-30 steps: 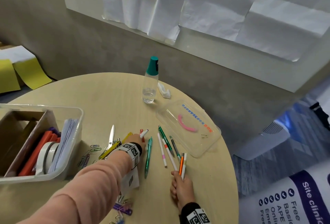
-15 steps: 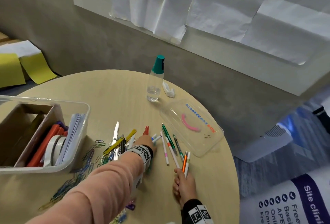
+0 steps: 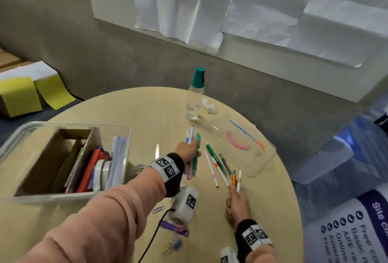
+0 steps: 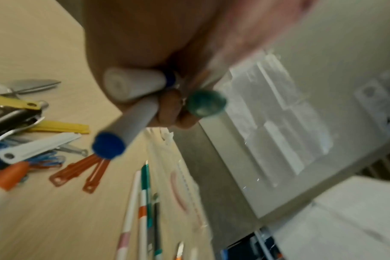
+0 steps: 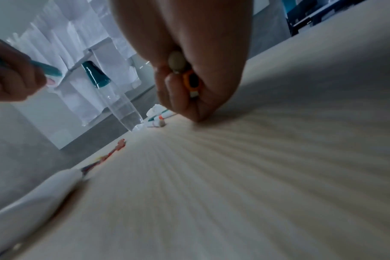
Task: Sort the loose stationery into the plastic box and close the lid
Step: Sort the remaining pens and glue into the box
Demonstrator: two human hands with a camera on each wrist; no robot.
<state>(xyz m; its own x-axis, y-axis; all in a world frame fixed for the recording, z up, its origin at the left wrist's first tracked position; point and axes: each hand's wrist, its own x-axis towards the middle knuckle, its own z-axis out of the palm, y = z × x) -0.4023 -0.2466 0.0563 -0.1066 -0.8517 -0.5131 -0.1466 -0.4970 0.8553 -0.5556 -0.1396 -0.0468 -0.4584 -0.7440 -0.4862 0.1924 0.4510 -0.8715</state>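
Pale matt wood-grain table point(image 3: 130, 111). Clear glossy plastic box point(image 3: 123, 137), lid point(image 3: 247, 134) and bottle point(image 3: 194, 103). Shiny metal scissors point(image 4: 31, 86).

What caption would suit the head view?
Left hand lifts a bundle of pens while right hand holds two more beside the open plastic box.

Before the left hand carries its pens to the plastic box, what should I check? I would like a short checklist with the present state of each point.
1. Left hand grips its pens firmly: ok, fingers are curled round several pens.
2. Plastic box is open to receive them: ok, the lid lies apart on the table.
3. Free room in the box for pens: cannot tell; paper, tape and orange items fill the near part.
4. Right hand holds its own pens: ok.
5. All pens gathered: not ok, loose pens lie on the table.
6. Water bottle out of the way: ok, it stands behind the hand.
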